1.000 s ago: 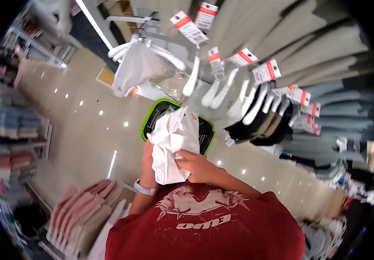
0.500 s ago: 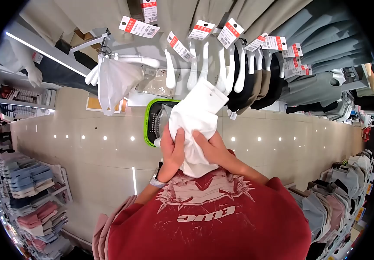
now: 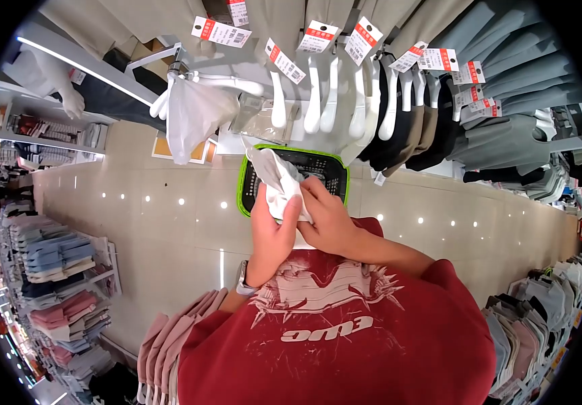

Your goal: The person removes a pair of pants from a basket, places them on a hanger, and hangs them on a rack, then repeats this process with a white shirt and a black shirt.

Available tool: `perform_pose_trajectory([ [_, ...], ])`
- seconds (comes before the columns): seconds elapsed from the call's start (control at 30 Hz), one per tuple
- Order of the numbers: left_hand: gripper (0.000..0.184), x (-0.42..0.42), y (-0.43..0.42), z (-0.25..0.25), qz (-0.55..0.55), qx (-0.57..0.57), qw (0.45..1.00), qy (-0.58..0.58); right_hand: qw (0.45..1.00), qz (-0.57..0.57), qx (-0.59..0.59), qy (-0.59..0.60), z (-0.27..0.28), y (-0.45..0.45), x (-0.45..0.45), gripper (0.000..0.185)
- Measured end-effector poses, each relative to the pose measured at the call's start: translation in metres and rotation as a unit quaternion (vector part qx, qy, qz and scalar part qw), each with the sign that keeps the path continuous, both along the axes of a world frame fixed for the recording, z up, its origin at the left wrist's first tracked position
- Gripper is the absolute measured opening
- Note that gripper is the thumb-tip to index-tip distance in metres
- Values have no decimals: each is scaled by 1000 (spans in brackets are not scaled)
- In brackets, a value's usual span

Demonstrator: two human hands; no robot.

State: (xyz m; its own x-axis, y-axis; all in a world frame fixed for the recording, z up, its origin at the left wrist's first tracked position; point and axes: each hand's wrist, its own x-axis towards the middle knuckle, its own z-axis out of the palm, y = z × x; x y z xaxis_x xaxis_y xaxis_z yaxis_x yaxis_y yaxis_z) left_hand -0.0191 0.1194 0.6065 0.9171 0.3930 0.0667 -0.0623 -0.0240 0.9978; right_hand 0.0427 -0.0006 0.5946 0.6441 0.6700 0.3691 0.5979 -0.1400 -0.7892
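Left hand (image 3: 271, 231): holding cloth, thumb on top, seemingly steadying it
Right hand (image 3: 333, 228): gripping cloth's opposite side, seemingly keeping it bunched
Cloth (image 3: 281, 181): partly covering basket (image 3: 241, 183), between both hands
Bag (image 3: 198, 116): hanging left of basket

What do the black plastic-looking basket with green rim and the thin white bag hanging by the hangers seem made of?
Basket: probably moulded plastic, smooth finish; its walls show rows of small holes. Bag: perhaps thin plastic film, slightly translucent, hanging in loose folds; light fabric is possible too.
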Motion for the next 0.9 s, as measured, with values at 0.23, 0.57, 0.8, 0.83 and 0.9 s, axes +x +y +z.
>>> perform_pose_trajectory([
  [0.23,31,-3,-4,0,-28,-179,983,24,976,9,97,197,6,-23,8,33],
  [0.57,23,29,47,26,43,-69,996,35,908,-104,144,381,37,-89,93,34],
  [0.8,20,53,56,42,30,151,988,-2,911,-101,120,382,68,-102,109,37],
  [0.83,20,54,56,45,29,150,988,-1,901,-146,127,387,64,-103,109,38],
  [0.9,22,56,56,50,-8,102,995,9,897,-156,126,393,57,-105,107,39],
])
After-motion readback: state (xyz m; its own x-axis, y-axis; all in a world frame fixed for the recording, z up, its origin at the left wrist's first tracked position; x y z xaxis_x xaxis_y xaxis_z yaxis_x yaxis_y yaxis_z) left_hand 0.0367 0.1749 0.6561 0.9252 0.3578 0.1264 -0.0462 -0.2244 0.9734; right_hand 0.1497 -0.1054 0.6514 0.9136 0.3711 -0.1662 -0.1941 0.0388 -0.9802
